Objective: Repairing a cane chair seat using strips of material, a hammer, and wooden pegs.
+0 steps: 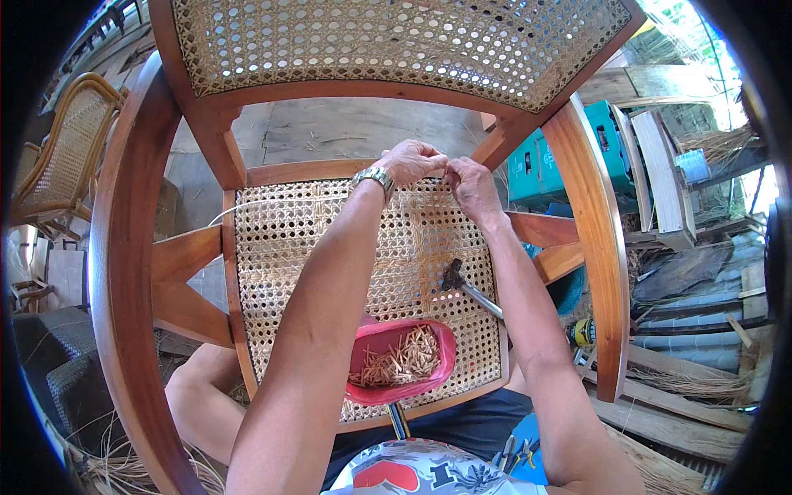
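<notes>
My left hand (410, 163), wearing a metal watch, and my right hand (471, 188) meet at the back right of a wooden chair's woven cane seat (272, 272). Both have bent, pinched fingers; what lies between the fingertips is too small to make out. A pale cane strand (272, 201) crosses the seat's back left toward my left wrist. Beside my right forearm lies a hammer (454, 276). A pink tray (441, 363) of short wooden pegs sits on the front of the seat, partly behind my left forearm.
The chair's cane back (396, 49) and wooden arms (124, 214) frame my reach. Another cane chair (62, 153) stands left. At right are teal crates (536, 165), a can (584, 332), planks (660, 421) and loose strands. Pliers (524, 454) lie by my lap.
</notes>
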{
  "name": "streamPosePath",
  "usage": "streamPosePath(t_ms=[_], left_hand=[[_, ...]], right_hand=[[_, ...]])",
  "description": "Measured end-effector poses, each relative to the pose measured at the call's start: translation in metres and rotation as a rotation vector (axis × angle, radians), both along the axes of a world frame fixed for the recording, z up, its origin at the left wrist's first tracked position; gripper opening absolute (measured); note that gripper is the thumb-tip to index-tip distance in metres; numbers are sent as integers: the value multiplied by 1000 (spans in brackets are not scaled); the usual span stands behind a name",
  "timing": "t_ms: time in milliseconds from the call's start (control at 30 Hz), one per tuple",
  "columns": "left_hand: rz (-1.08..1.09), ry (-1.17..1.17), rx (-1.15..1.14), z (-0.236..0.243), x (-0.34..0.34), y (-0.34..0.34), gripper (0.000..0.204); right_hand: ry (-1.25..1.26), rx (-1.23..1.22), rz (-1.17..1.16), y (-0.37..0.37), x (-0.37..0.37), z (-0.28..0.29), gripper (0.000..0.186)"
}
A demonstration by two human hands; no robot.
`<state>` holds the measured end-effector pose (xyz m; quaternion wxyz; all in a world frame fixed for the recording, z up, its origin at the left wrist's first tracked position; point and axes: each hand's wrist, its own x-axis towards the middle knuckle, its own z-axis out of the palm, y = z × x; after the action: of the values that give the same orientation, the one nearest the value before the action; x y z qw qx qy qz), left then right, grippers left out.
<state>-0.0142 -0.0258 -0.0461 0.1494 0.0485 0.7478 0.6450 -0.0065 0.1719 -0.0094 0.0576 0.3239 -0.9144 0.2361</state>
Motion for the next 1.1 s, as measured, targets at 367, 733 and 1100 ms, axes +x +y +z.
streamPosePath(t_ms=[367,733,1100], left_hand=[[-3,22,-61,4,4,-13,34],[-80,81,-287,16,6,-23,38],[-59,187,-342,19,9,-22,36]], right_hand=[[106,-46,-64,-4,15,-10,9],[102,-45,66,5,9,-6,5],[180,-74,-49,0,12,-15,2]])
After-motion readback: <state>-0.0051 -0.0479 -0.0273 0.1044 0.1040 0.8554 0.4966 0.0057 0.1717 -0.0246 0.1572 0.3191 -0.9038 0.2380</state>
